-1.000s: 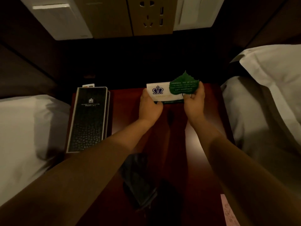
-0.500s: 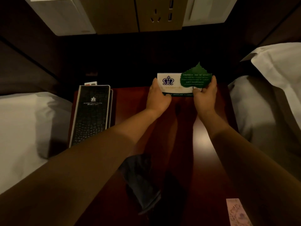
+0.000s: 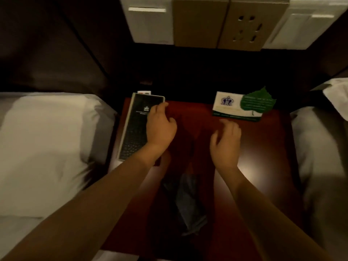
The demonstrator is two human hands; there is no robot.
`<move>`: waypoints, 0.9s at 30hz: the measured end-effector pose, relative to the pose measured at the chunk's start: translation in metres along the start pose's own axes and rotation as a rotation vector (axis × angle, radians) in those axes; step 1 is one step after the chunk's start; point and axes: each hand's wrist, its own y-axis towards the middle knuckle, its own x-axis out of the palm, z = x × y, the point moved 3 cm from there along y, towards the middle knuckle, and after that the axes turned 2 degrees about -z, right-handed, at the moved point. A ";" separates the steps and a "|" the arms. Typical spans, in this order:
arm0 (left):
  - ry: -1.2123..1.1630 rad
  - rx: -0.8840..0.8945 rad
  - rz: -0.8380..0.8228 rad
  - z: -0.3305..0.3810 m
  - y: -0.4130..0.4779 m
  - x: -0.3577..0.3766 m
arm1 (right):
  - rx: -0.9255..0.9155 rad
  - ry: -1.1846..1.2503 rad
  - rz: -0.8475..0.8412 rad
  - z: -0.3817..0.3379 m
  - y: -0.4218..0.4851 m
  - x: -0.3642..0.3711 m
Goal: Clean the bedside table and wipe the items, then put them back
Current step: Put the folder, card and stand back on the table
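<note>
A black leather-look folder [image 3: 133, 132] lies along the left side of the dark red bedside table [image 3: 267, 147]. My left hand [image 3: 160, 127] rests over its right edge, fingers spread on the cover near the top corner. At the back right stands a white card with a crown logo [image 3: 227, 104] and a green leaf-shaped tag [image 3: 258, 104] overlapping it. My right hand [image 3: 226, 144] hovers just in front of the card, fingers apart, holding nothing. A dark grey cloth [image 3: 188, 200] lies crumpled on the table between my forearms.
White pillows and bedding flank the table on the left [image 3: 47, 138] and right [image 3: 320, 147]. A wall panel with sockets and switches [image 3: 244, 27] hangs above the dark back wall. A small white card edge [image 3: 144, 92] peeks out behind the folder.
Both hands let go of the card and leaf tag, which now stand at the table's back right. My left hand moved left onto the folder; my right hand drew back.
</note>
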 end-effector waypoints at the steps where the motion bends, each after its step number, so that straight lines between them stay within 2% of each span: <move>1: 0.062 0.002 0.024 -0.010 -0.002 -0.014 | -0.056 -0.073 -0.073 -0.011 -0.005 0.010; 3: 0.224 -0.011 0.043 -0.031 -0.004 -0.041 | -0.119 -0.232 -0.191 -0.032 -0.012 0.029; 5: 0.344 -0.051 0.004 -0.053 -0.008 -0.065 | -0.081 -0.373 -0.295 -0.053 -0.018 0.048; 9: 0.407 -0.174 -0.023 -0.108 -0.030 -0.113 | -0.005 -0.450 -0.409 -0.107 -0.035 0.080; 14: 0.259 -0.398 0.064 -0.184 -0.084 -0.172 | -0.197 -0.455 -0.462 -0.185 -0.075 0.123; 18: 0.191 -0.550 0.199 -0.241 -0.133 -0.223 | -0.408 -0.461 -0.529 -0.246 -0.124 0.163; 23: 0.233 -0.710 0.319 -0.316 -0.192 -0.281 | -0.553 -0.486 -0.813 -0.303 -0.202 0.227; 27: 0.270 -0.814 0.443 -0.368 -0.234 -0.319 | -0.670 -0.416 -1.012 -0.341 -0.273 0.263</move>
